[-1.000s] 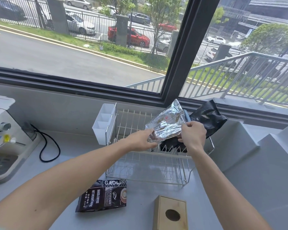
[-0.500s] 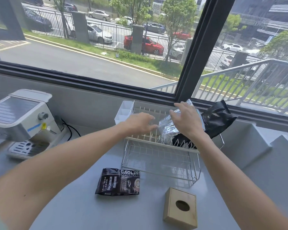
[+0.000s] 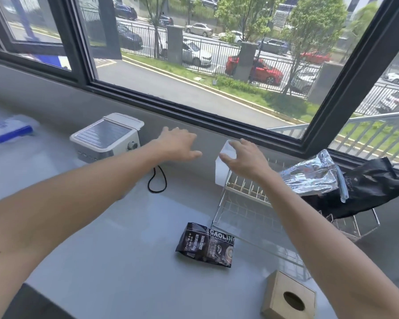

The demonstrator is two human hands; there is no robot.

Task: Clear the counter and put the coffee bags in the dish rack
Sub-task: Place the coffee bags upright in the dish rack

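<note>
A silver foil coffee bag [image 3: 311, 175] leans in the wire dish rack [image 3: 247, 215] at the right, resting on a black coffee bag [image 3: 369, 192] that also lies in the rack. A dark printed coffee bag [image 3: 206, 245] lies flat on the counter just in front of the rack's left corner. My left hand [image 3: 179, 143] hovers open above the counter, left of the rack, fingers spread. My right hand [image 3: 245, 157] is open over the rack's left end, in front of its white cutlery holder [image 3: 224, 165]. Neither hand holds anything.
A white coffee machine [image 3: 106, 140] stands at the back left, its black cord [image 3: 157, 180] looped on the grey counter [image 3: 101, 238]. A wooden tissue box [image 3: 288, 298] sits near the front edge. A blurred blue and white item [image 3: 8, 130] lies far left. A window runs behind.
Both hands have let go of the silver bag, which now rests in the rack, and have moved left, open. The view has swung left.
</note>
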